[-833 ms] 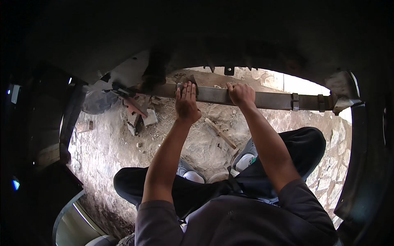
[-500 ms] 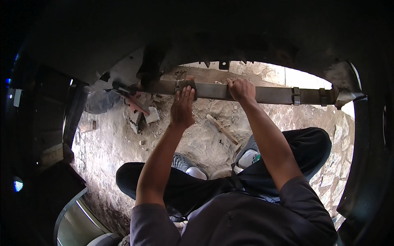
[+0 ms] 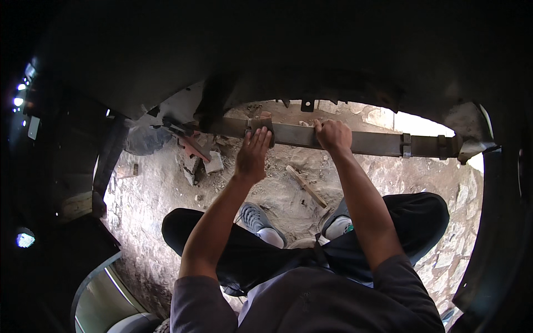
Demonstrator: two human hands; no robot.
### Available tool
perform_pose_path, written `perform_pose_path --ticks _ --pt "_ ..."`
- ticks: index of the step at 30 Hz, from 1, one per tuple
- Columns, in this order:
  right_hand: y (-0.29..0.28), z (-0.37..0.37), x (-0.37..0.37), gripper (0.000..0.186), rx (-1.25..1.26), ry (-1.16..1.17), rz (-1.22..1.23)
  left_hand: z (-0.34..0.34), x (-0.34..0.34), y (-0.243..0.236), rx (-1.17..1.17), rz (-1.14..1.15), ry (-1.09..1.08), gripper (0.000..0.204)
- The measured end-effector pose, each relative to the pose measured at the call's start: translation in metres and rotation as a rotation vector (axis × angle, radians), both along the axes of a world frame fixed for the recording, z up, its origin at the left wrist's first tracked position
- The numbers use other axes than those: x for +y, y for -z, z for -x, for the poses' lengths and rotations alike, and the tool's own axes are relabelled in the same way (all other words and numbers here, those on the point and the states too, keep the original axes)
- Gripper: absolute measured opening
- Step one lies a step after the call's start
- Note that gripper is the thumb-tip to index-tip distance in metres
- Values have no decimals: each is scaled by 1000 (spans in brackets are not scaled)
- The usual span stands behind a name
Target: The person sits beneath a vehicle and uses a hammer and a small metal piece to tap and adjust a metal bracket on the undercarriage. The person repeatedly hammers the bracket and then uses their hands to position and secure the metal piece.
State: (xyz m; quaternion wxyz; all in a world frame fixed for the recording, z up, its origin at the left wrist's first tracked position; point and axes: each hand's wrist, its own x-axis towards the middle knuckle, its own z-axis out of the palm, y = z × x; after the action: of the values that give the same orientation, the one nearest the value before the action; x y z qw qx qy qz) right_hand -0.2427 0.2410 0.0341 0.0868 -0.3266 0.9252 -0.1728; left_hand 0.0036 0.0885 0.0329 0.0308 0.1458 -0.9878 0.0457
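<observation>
A long flat leaf spring [image 3: 377, 143] with metal clips crosses in front of me beneath a dark vehicle body. On its left part my left hand [image 3: 254, 155] presses a dark folded sheet [image 3: 270, 133], which looks like sandpaper, against the metal. The fingers of that hand lie straight and close together over the sheet; its thumb is hidden. Farther right, my right hand [image 3: 335, 136] is closed around the leaf spring, knuckles up. One metal clip [image 3: 406, 145] sits to the right of this hand, with another beyond it.
Dark bodywork [image 3: 266, 44] arches overhead and down both sides. On the dusty ground lie a wooden stick [image 3: 307, 187], a broken pale block [image 3: 214, 162] and a reddish metal piece [image 3: 194, 149]. My shoes [image 3: 258, 217] are below the spring. A curved panel [image 3: 105, 299] stands at lower left.
The whole view has shifted, so the spring and ground appear lower and slightly farther right. Both hands keep nearly the same places on the leaf spring.
</observation>
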Motion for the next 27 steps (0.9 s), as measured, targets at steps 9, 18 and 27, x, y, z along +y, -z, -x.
perform_pose_path --ticks 9,18,27 --pt "15 8 -3 51 -13 -29 56 26 4 7 111 -65 -82 106" --pt "10 3 -1 47 23 22 86 8 -8 5 66 -20 23 97" --pt "11 2 -3 50 16 13 80 45 -28 4 32 -26 -18 91"
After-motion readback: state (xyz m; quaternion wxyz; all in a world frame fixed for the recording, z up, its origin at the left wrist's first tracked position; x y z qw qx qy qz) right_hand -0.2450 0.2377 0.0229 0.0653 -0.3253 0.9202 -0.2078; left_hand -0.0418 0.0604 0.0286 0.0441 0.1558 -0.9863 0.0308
